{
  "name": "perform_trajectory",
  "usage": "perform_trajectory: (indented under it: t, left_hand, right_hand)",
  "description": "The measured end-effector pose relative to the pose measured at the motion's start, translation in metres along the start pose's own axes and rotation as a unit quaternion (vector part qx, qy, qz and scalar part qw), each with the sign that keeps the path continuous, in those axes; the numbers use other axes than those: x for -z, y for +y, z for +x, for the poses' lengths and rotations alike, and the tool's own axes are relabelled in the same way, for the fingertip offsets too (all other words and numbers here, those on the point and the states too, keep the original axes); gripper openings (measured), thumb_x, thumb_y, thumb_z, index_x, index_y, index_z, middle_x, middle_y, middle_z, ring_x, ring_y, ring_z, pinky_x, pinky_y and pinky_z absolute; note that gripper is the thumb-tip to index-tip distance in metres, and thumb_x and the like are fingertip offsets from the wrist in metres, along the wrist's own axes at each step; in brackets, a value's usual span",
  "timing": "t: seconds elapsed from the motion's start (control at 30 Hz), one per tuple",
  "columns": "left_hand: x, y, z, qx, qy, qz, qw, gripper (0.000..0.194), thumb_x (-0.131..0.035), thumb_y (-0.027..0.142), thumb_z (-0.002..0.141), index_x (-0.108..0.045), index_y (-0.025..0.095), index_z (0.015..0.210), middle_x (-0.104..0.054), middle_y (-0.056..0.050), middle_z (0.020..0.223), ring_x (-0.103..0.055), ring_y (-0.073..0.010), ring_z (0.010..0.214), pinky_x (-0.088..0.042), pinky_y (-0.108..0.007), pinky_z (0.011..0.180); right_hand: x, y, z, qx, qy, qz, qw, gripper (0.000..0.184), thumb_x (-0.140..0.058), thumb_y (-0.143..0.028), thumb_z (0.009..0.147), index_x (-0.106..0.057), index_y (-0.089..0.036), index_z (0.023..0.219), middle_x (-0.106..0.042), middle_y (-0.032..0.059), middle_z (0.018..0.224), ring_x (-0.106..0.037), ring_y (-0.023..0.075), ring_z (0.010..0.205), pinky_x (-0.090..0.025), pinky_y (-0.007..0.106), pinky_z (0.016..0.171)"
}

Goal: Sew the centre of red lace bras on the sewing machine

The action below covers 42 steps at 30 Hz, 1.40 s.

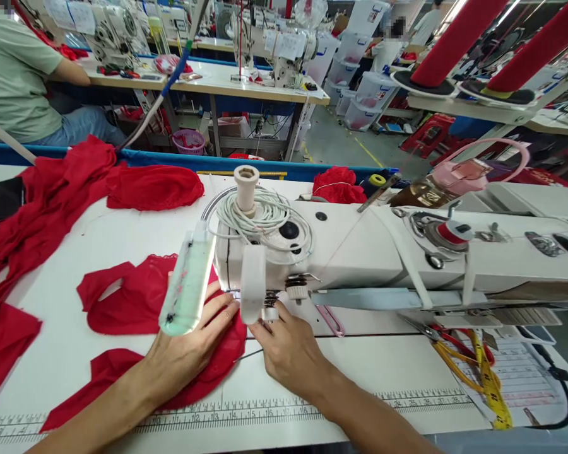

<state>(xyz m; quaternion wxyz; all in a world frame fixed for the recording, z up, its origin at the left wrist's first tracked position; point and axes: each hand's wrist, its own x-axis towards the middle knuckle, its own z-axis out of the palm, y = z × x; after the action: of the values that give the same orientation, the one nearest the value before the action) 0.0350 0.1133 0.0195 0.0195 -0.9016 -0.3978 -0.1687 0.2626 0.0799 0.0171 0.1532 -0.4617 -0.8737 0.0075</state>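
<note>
The red cloth [224,362] lies flat on the table [369,366], under the left hand [194,340], its inner edge close by the foot of the sewing machine [360,246]. Its lower part runs long from 8 o'clock to 2 o'clock; an upper part with a cut-out reaches toward 9. The left arm crosses between them, so I cannot tell whether they are one piece.

The left hand is nearer, resting palm down on the cloth, fingers extended toward 2 o'clock and gripping nothing I can see. From the right hand [288,347], the cloth lies at 9 o'clock, just beside the fingertips. That hand is curled in at the needle area; the machine's front hides the tips, so I cannot tell whether they pinch anything.

A green plate [184,284] hangs over the left fingers. The machine's arm stretches toward 3 o'clock. Farther out, a red heap [71,189] sits at 10, a bottle [454,180] at 2, scissors [439,348] and a tape [491,381] near 4, and a ruler [255,413] at 6.
</note>
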Motion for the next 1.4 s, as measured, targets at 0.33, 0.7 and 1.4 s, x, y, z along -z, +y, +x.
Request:
perform_trajectory:
  t: [0.33,0.7,1.4]
  left_hand:
    - [-0.011,-0.007,-0.004,-0.025,-0.038,-0.054,0.998,0.042,-0.043,0.016,0.100,-0.057,0.022,0.139,-0.063,-0.010,0.137,-0.060,-0.0298,0.123,-0.050,-0.049,0.101]
    - [-0.024,-0.038,0.004,-0.090,-0.007,-0.040,0.995,0.039,-0.049,0.021,0.099,-0.058,0.027,0.137,-0.073,-0.006,0.116,-0.070,-0.0229,0.098,-0.053,-0.043,0.097]
    - [-0.009,0.062,0.002,0.030,0.077,0.203,0.976,0.049,-0.034,-0.006,0.088,-0.051,0.008,0.131,-0.060,-0.005,0.078,-0.056,-0.0178,0.066,-0.047,-0.030,0.061]
  right_hand:
    - [-0.001,-0.001,-0.001,0.008,0.012,-0.006,1.000,0.036,-0.053,0.000,0.067,-0.065,-0.018,0.095,-0.056,0.0050,0.076,-0.048,0.0222,0.081,-0.036,0.031,0.056]
    - [-0.007,0.001,0.004,-0.012,0.012,-0.030,0.999,0.022,-0.056,0.000,0.067,-0.060,-0.020,0.073,-0.055,0.0064,0.075,-0.047,0.0219,0.080,-0.030,0.028,0.051]
    - [0.057,0.055,-0.015,-0.323,-0.134,-0.156,0.924,0.024,-0.052,-0.009,0.093,-0.067,-0.015,0.075,-0.061,0.0074,0.059,-0.058,0.0214,0.062,-0.034,0.030,0.061]
